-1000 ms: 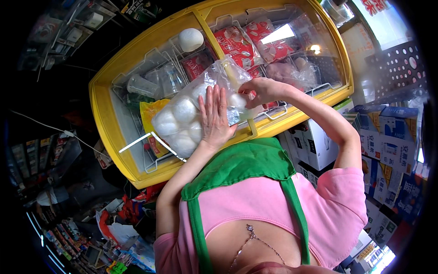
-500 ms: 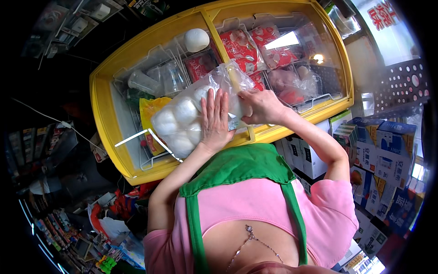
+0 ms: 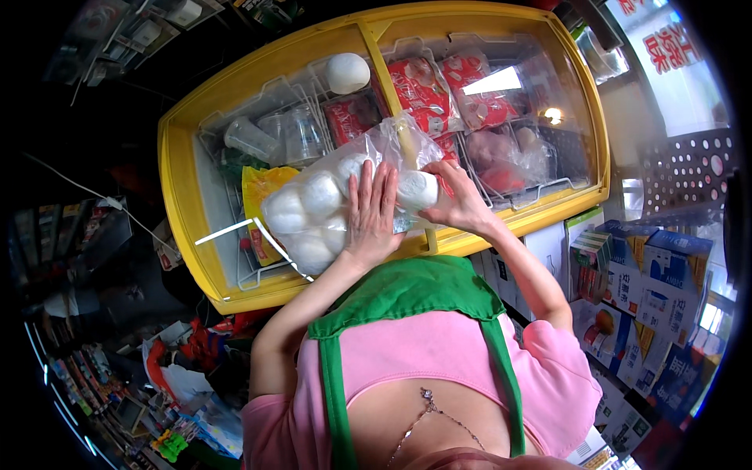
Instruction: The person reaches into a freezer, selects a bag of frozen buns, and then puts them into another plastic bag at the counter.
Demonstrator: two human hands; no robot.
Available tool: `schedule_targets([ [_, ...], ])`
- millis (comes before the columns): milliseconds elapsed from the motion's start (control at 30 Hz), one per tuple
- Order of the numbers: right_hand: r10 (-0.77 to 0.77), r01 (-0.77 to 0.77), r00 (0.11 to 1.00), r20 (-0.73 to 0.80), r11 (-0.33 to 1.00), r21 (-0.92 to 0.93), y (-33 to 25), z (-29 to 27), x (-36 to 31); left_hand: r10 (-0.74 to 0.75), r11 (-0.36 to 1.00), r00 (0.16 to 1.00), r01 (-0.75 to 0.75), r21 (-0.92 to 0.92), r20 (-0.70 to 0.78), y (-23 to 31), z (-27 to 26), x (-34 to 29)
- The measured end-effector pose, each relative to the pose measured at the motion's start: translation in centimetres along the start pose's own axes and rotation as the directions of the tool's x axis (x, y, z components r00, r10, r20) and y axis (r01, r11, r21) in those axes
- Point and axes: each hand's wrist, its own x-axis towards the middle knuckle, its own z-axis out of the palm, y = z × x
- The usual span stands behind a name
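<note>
A clear plastic bag (image 3: 368,153) holding several white, rounded, flat-ended balls (image 3: 321,193) that look like peeled coconuts lies across the front of a yellow-framed freezer (image 3: 188,258). My left hand (image 3: 374,211) rests flat on the bag with its fingers stretched out, pressing over the balls. At the bag's right end, my right hand (image 3: 460,196) has its fingers and thumb round one white ball (image 3: 417,189). Whether plastic film lies between that ball and my fingers is hard to tell. Another white ball (image 3: 347,74) sits apart, further back by the freezer's middle bar.
Inside the freezer are red packets (image 3: 423,94), clear plastic cups (image 3: 301,133), a yellow packet (image 3: 262,188) and white wire baskets (image 3: 540,188). Stacked cartons (image 3: 658,290) stand to the right. Goods lie on dark shelves (image 3: 94,384) at the lower left.
The ball at the bag's right end now shows plainly in my right hand, whose fingers have closed round it. My left hand stays on the bag. The view has shifted slightly.
</note>
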Motion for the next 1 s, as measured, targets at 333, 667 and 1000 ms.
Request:
schedule_targets([
  [333,0.216,0.064,0.946,-0.244,0.611,0.789,-2.1,-4.4,2.0,0.013,0.999,1.000,-0.014,0.033,0.029,-0.2,-0.2,-0.2],
  [667,0.229,-0.312,0.943,0.240,0.859,0.407,0.8,-2.7,17.3,0.025,0.997,0.999,-0.023,-0.068,0.025,-0.4,-0.6,0.1],
  [1000,0.349,-0.463,0.851,0.393,0.852,0.245,0.7,-2.0,20.8,0.016,0.995,1.000,-0.017,-0.094,-0.003,-0.2,-0.5,-0.1],
])
